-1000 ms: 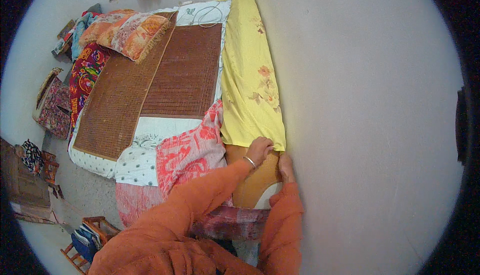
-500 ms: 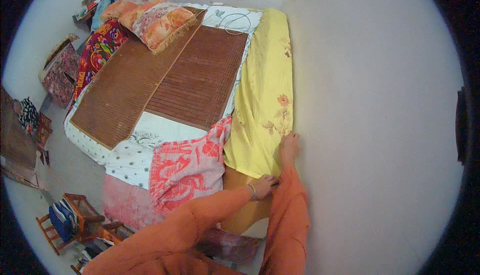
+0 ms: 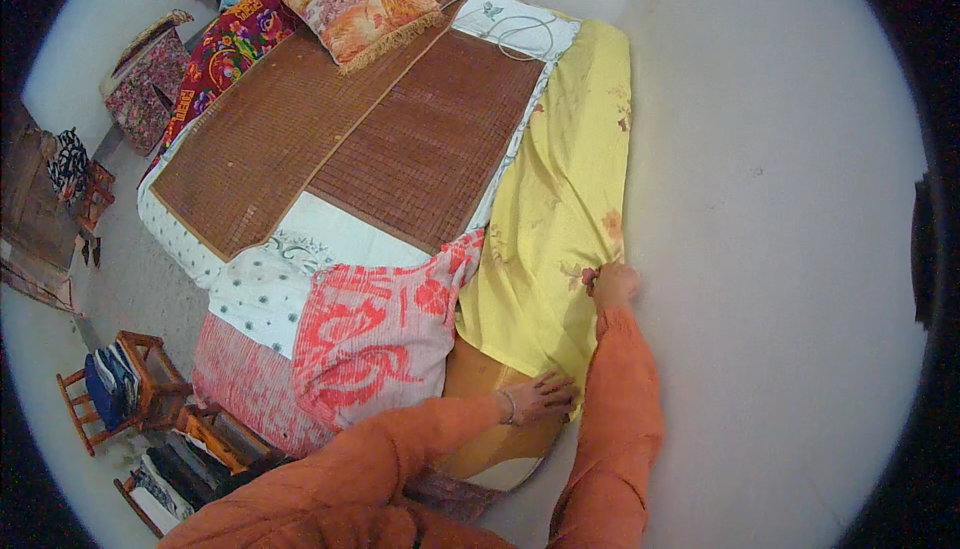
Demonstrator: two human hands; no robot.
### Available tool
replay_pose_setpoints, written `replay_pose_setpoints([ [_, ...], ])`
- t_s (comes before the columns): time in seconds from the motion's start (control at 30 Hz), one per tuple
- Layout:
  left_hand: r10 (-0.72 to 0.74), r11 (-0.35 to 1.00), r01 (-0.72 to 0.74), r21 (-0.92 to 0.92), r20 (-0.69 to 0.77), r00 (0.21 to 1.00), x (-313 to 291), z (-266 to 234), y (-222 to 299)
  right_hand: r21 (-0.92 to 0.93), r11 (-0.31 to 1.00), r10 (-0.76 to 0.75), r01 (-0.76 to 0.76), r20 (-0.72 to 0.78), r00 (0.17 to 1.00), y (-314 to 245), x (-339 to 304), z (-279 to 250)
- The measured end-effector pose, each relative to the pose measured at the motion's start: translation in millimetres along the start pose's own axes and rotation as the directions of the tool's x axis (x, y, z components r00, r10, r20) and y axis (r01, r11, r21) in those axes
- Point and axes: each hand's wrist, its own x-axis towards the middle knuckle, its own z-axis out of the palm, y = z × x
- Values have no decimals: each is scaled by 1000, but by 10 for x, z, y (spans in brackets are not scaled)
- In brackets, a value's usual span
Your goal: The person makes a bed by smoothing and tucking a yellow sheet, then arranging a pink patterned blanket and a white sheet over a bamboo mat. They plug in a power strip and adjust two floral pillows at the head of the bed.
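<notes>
A yellow flowered bedsheet covers the right side of the bed along the wall. My right hand is closed on its wall-side edge, and creases run through the cloth from there. Nearer to me, my left hand lies with fingers stretched out at the sheet's near edge, against the orange-brown surface below it. A bracelet circles my left wrist. To the left of the sheet, a red-and-pink patterned cloth drapes over the near end of the bed.
Brown slatted mats lie over a white sheet, with an orange fringed pillow at the far end and a white cable beside them. A plain wall bounds the right. Wooden chairs holding folded clothes stand at lower left.
My view has shifted, so the bed sits differently in it. My left hand has moved from beside my right sleeve, its fingers now spread. The sheet shows more creases near my right hand.
</notes>
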Motion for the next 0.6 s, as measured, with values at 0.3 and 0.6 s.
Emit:
replay_pose_setpoints([
  [0.3,-23,998,6,67,263,965,92,-67,27,503,859,212,97,-522,826,-35,404,-7],
  [0.6,25,986,-70,148,284,958,72,27,9,736,677,239,15,-239,941,-17,1381,395],
])
